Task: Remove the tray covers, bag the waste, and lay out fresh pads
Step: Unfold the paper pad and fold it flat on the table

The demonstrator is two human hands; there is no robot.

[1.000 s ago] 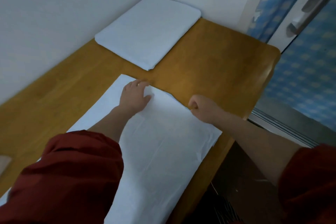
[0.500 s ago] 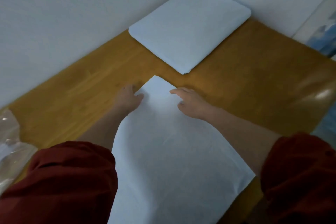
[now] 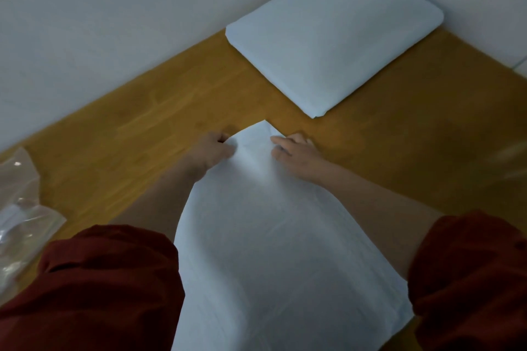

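A thin white pad sheet (image 3: 273, 239) lies on the wooden table (image 3: 119, 145), running from the near edge toward the far corner. My left hand (image 3: 212, 149) grips the sheet's far left edge, fingers curled under it. My right hand (image 3: 296, 151) holds the far right edge beside the sheet's corner, fingers bent onto the paper. The far end of the sheet is lifted and bowed between both hands. A thick folded stack of white pads (image 3: 333, 34) rests in the far corner against the wall.
A crumpled clear plastic bag (image 3: 20, 216) lies at the table's left edge. White walls (image 3: 114, 23) close off the far and left sides. Another clear plastic edge (image 3: 513, 159) shows blurred at the right. Bare wood lies right of my hands.
My view shifted left and closer. Both hands closed in on the sheet's far corner and curled onto its edges, and the far end of the sheet has risen off the table.
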